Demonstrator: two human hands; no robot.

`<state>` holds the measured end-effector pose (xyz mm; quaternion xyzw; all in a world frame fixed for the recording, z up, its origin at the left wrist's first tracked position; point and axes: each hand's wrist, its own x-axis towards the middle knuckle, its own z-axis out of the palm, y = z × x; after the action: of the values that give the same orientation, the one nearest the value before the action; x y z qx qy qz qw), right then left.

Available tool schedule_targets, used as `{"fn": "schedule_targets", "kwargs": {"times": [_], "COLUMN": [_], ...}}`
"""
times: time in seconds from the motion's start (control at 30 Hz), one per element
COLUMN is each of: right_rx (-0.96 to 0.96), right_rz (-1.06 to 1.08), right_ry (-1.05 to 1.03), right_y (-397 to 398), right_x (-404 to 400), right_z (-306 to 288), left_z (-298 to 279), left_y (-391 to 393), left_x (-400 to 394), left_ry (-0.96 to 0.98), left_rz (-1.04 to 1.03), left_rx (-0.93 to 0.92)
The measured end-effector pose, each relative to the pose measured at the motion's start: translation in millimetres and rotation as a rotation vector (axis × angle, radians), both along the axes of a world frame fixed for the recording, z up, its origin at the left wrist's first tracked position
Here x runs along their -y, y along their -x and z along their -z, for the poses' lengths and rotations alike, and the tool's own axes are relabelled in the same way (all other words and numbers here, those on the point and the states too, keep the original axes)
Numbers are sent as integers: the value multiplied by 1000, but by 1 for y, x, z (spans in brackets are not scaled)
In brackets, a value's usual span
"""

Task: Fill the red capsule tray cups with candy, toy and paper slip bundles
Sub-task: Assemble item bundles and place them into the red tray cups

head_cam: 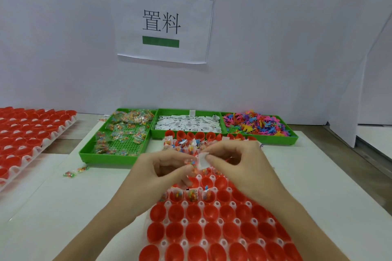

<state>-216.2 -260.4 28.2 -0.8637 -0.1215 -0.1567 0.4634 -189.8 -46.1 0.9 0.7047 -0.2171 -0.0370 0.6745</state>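
A pale grey-white wall (63, 48) fills the upper half of the view, evenly lit, with soft shadows. Taped to it is a white paper sign (163, 21) with two large black characters and two green bars, its top right corner curling off. On the right, a white partition panel (347, 95) stands out from the wall. Below lies the bench (377, 167), wood-toned, with white boards (318, 176) laid flat across it.

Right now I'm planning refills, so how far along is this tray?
Done: the far rows of cups hold bundles, plus a few cups nearer. In hand: the left hand holds a candy packet, the right hand pinches a slip. Left: the near rows sit empty.
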Motion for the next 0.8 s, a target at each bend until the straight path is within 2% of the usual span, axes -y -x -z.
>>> {"fn": "schedule_targets", "kwargs": {"times": [0.23, 0.4, 0.6, 0.8], "right_rx": [64, 11, -62, -155], "right_rz": [197, -40, -141, -214], "right_ry": [-64, 33, -26, -68], "right_y": [15, 25, 27, 29], "right_x": [3, 2, 13, 25], "right_z": [17, 13, 3, -9], "left_z": [2, 3, 1, -1], "left_y": [14, 21, 26, 30], "left_x": [10, 16, 18, 17], "left_ry": [-84, -95, -201, -134], "left_rz": [25, -21, -165, -70], "left_rx": [67, 123, 363, 232]}}
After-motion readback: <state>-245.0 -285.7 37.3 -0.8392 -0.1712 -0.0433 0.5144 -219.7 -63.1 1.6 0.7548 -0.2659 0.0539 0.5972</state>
